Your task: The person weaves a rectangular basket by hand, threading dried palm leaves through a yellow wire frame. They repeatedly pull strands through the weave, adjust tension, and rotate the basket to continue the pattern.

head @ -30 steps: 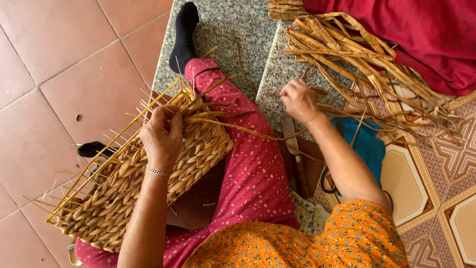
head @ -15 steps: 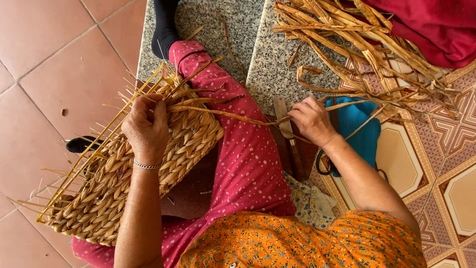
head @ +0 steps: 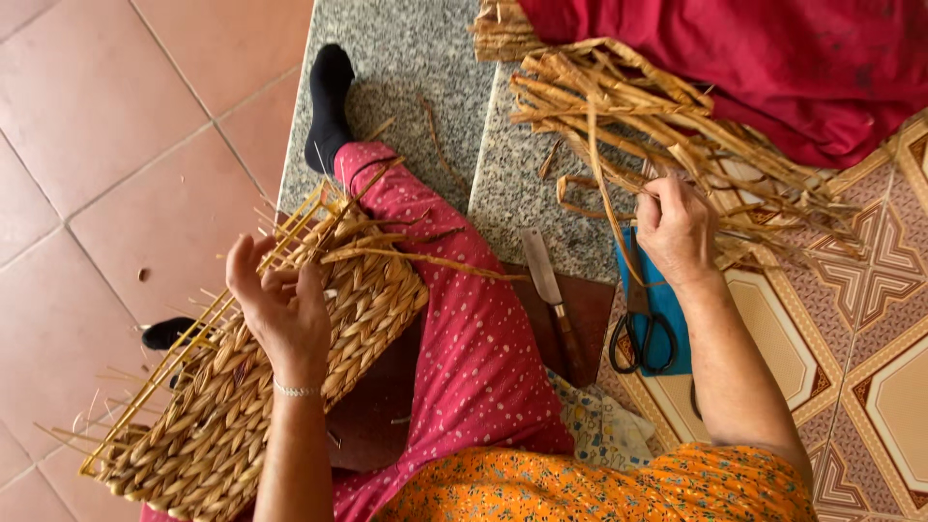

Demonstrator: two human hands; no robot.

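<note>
Mid-weave, by the look of it, at the point of fetching new material. Lying across the lap and the red-trousered leg: a woven panel (head: 251, 387) of plaited straw, long axis diagonal, from the lower left of the view up toward the near edge of the granite slab (head: 406, 58), with the open end of thin bare stakes pointing to the socked foot. At the far right corner of the slab, partly on a red cloth (head: 754, 58): a loose pile of dried strands (head: 628, 106), mostly lying crosswise. Hands well apart. Left hand (head: 280, 309) resting on the panel near the stakes, palm up, fingers loosely curled, clamped on nothing. Right hand (head: 677, 227) at the pile's near edge, fingers pinched on one long strand (head: 604, 184) running almost straight toward the body. Next move probably calling for a clean pull free of the tangle, then a carry across to the stake end. Between the hands, a knife (head: 551, 300) and scissors (head: 640, 333), untouched.
</note>
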